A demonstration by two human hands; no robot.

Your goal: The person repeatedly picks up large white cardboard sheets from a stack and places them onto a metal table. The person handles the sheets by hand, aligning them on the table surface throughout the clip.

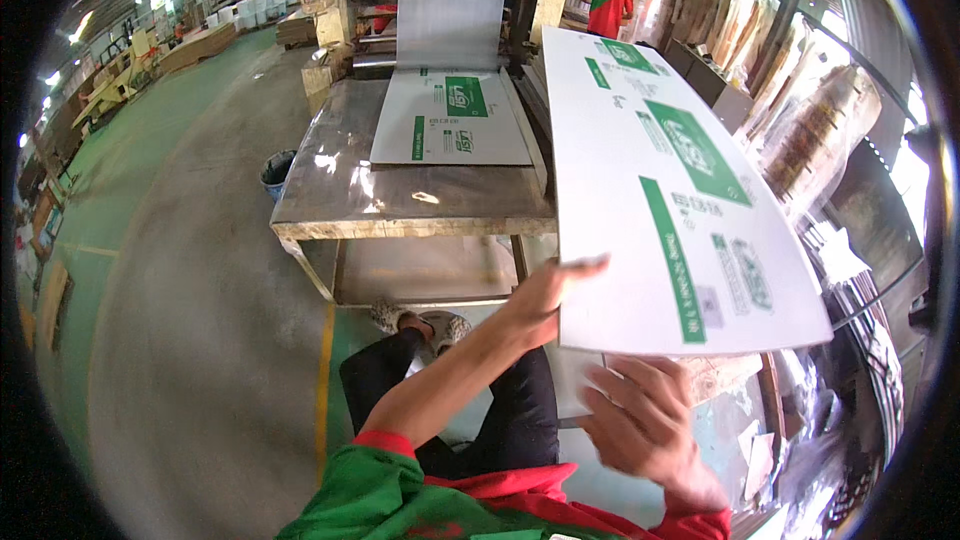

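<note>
A large white cardboard sheet (640, 170) with green printing hangs tilted in the air at the right. My left hand (545, 305) grips its left edge close to the near corner, with the thumb over the printed face and the other fingers mostly hidden. Just below the sheet's near edge is my right hand (645, 420), smeared by motion; whether it touches the sheet I cannot tell. Another printed white sheet (430, 145) lies on the metal table (400, 205) in front of me, at the mouth of the roller machine (450, 15).
A dark bucket (276, 175) stands by the table's left side. Behind the raised sheet, a person in a red and green shirt (608, 5) stands with their back to me. A large plastic-wrapped roll (825, 135) is at the right. A yellow floor line (325, 380) runs left of my legs.
</note>
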